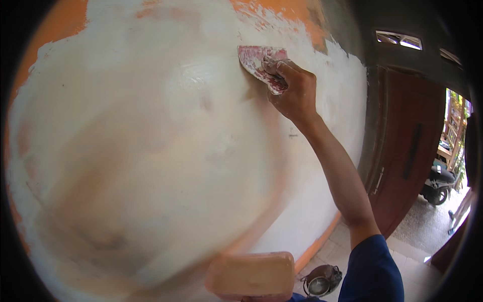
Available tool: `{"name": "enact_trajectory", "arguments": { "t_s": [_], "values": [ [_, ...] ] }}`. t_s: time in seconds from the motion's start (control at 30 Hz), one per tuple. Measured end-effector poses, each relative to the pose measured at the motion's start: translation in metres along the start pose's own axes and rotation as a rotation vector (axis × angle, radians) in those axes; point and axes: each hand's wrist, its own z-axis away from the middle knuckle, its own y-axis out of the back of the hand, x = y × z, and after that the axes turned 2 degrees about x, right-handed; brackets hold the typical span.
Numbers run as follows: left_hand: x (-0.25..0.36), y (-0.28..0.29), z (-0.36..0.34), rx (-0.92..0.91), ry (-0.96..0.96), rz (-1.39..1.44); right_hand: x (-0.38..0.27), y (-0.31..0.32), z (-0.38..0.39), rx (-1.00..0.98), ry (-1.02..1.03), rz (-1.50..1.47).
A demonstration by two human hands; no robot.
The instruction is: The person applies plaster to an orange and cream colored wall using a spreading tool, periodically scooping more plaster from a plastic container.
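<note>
My right hand (294,88) is closed around a putty scraper (254,54), a reddish flat blade smeared with white. The scraper is against the upper part of the wall (126,116), which is coated with whitish filler. Its edge throws a shadow just below. Bare orange paint (63,22) shows at the upper left and top of the wall. At the bottom, close to my body, is a shallow rectangular plastic tub (251,277), pinkish-orange with a pale peach inside. What holds the tub up cannot be made out, and my left hand does not show.
On the tiled floor (329,246) to the lower right stands a dark bucket (322,281) with a round pale container in it. A reddish-brown door (410,146) is at the right. Through the doorway a parked motorbike (438,183) shows outside.
</note>
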Motion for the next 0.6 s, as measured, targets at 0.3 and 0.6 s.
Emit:
{"name": "enact_trajectory", "arguments": {
  "t_s": [0.3,0.6],
  "values": [
    [-0.012,-0.005,-0.01,-0.024,-0.006,-0.04,0.035,0.052,-0.076,-0.051,0.027,0.063],
    [-0.011,-0.03,-0.01,-0.027,-0.018,0.083,0.067,0.028,-0.072,-0.173,0.022,0.074]
  ]
}}
